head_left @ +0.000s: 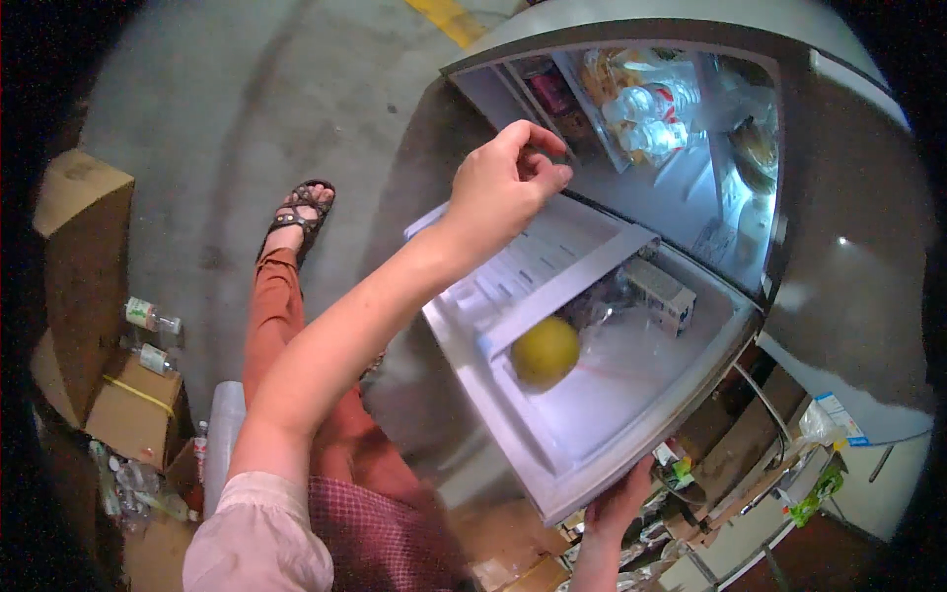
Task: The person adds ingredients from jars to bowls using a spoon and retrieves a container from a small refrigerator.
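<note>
An open fridge door (602, 395) lies across the middle, its white inner side up. Inside its bin rest a round yellow-green fruit (545, 352), a small white carton (659, 294) and some clear plastic wrapping (609, 314). My left hand (508, 176) is raised above the door's far end, near the lit fridge opening. Its fingers curl loosely, with a gap between thumb and forefinger and nothing visible in it. At the near edge of the door my right hand (621, 496) grips the rim from the outer side, some fingers hidden.
Clear water bottles (651, 118) and bagged food fill the lit fridge compartment (641, 178). Cardboard boxes (84, 276) and empty bottles (153, 316) stand at left. Below the door at right are more cartons (735, 464) and packaging. My sandalled foot (301, 219) is on the grey floor.
</note>
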`<state>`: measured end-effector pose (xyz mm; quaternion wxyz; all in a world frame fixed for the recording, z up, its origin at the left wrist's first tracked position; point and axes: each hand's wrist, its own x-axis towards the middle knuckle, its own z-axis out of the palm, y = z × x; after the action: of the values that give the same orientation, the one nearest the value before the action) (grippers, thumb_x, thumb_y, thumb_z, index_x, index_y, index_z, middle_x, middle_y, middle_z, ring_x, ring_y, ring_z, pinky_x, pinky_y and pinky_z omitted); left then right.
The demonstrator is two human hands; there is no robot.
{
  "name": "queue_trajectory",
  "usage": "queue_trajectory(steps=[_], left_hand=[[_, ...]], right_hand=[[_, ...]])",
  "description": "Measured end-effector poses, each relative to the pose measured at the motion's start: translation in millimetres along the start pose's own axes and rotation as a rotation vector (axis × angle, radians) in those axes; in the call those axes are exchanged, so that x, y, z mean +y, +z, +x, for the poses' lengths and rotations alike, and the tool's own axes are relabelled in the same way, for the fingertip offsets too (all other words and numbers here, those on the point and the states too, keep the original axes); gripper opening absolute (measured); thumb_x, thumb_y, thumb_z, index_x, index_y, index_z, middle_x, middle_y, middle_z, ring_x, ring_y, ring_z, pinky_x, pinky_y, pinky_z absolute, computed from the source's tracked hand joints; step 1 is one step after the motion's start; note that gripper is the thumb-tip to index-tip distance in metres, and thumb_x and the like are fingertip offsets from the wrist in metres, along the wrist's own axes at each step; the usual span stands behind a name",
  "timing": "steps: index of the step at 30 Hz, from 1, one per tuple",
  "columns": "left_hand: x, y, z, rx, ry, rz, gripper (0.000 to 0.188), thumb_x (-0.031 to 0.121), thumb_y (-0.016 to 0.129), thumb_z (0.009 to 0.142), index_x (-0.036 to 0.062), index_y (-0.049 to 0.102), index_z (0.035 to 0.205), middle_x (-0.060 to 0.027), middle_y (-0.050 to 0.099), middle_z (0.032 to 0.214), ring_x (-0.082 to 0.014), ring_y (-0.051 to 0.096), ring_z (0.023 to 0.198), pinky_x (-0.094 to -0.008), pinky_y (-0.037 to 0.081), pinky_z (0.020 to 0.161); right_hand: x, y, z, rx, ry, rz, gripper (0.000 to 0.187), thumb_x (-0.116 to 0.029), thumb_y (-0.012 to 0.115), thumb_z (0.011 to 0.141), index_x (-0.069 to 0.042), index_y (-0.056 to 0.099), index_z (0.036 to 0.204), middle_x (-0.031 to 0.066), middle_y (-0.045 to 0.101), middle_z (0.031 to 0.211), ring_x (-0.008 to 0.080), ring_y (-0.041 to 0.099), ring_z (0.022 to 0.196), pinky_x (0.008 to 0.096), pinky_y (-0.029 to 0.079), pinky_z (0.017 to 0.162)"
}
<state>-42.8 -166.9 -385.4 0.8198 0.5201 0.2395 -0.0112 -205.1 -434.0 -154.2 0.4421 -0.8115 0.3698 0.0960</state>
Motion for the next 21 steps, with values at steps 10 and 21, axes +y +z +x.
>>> queue_trajectory(steps=[10, 21], left_hand=[[-28, 61, 85, -0.032, 0.089, -0.142, 0.019, 0.015, 0.062, 0.097, 0.0007, 0.068, 0.107, -0.0066, 0.07, 0.087, -0.0113, 0.064, 0.08, -0.0278, 0.051, 0.071], [9, 173, 230, 0.101, 0.005, -0.402, 0.039, 0.032, 0.071, 0.087, 0.0063, 0.062, 0.115, -0.0158, 0.069, 0.097, -0.0281, 0.067, 0.082, -0.0409, 0.05, 0.079]], right_hand=[[9, 5, 7, 0.105, 0.167, 0.227, 0.055, -0.05, 0.041, 0.102, -0.009, 0.049, 0.138, 0.0053, 0.053, 0.135, 0.0239, 0.05, 0.124, 0.0406, 0.041, 0.106], [64, -36, 28, 0.118, 0.016, 0.207, 0.067, -0.056, 0.044, 0.098, -0.006, 0.045, 0.141, 0.0068, 0.052, 0.132, 0.023, 0.05, 0.12, 0.0406, 0.039, 0.105]])
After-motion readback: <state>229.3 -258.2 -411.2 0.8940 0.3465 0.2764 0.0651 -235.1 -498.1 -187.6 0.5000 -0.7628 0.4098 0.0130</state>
